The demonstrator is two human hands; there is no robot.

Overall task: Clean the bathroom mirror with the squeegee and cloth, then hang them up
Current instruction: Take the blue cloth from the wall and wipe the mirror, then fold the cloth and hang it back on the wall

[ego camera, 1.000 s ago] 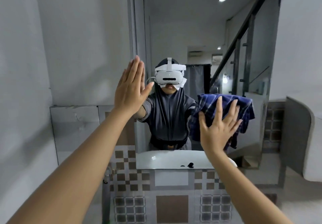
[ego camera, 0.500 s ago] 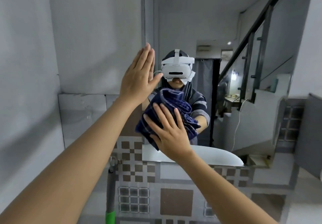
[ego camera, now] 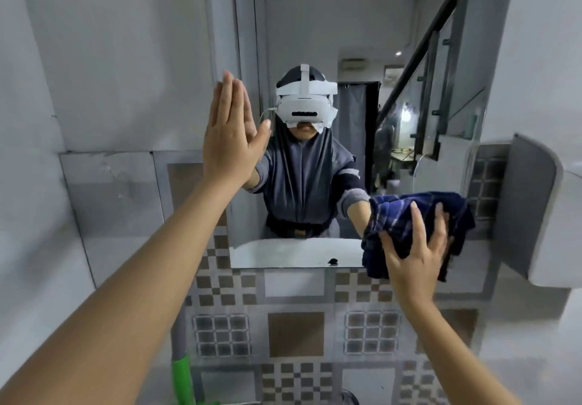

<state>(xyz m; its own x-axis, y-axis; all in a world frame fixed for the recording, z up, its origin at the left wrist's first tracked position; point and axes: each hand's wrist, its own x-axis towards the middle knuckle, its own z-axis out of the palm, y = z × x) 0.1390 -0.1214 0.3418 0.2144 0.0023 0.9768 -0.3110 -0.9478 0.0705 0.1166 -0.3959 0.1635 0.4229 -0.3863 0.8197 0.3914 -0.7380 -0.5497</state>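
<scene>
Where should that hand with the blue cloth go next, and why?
Probably a sweep back leftward along the bottom strip of the mirror. The right hand presses the blue cloth flat at the lower right corner, while the left hand rests flat on the glass at its left edge. A small dark speck sits just left of the cloth.

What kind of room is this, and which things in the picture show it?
Most likely a home bathroom or washing corner. A wall mirror hangs above patterned tiles, a white basin shows in the reflection, and the right hand presses a blue cloth on the glass.
</scene>
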